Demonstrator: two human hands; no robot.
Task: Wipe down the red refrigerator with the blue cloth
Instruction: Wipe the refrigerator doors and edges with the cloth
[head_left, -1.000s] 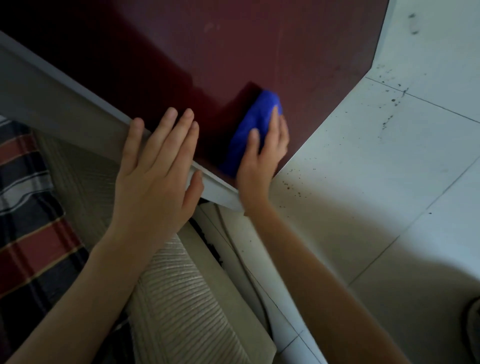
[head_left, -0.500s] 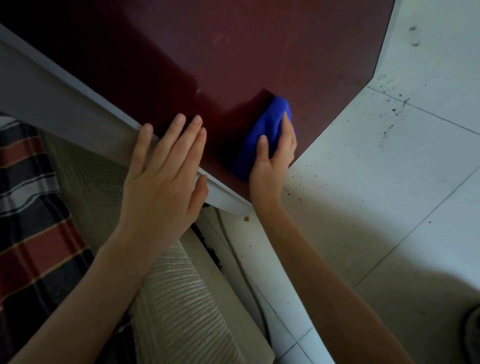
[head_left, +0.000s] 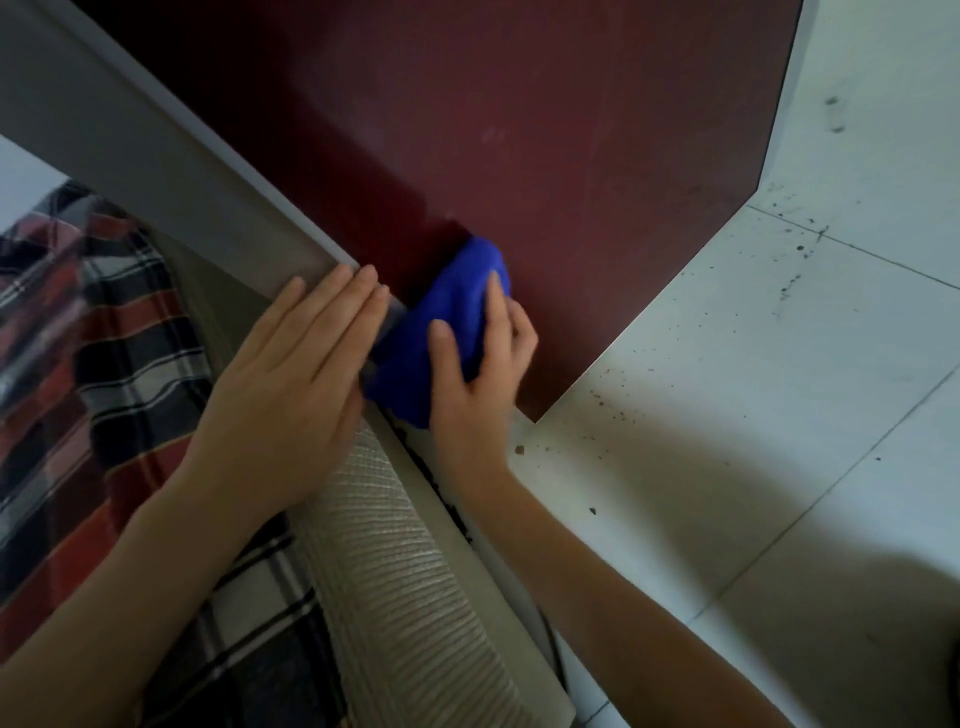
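Head view, looking down at lower corner of the red refrigerator (head_left: 519, 130). Red panel fills upper centre of frame; its grey side edge (head_left: 171, 171) runs diagonally from upper left down to the hands. Blue cloth (head_left: 441, 332) is bunched into a thick wad and pressed against the red panel near its lower left corner, right beside the grey edge. Right hand (head_left: 478, 374) grasps the cloth: thumb lies across the near face of the wad, fingers curl over its far side, so cloth sits between palm and panel w/ most of the blue showing to the left of and above the hand. Lower end of the wad hangs past the panel's bottom edge, approx. at the corner. Left hand (head_left: 291, 389) is flat, fingers extended and together, not grasping anything; palm rests on the grey edge, fingertips reaching the seam where grey meets red. Left fingertips lie just beside the cloth; contact betw. them cannot be told. Both forearms bare, entering from bottom of frame. Below the left hand: a ribbed beige mat (head_left: 405, 597) and plaid fabric (head_left: 104, 364) in red, black and white. Right of the refrigerator: white tile floor (head_left: 779, 415), dark specks scattered near the panel base.
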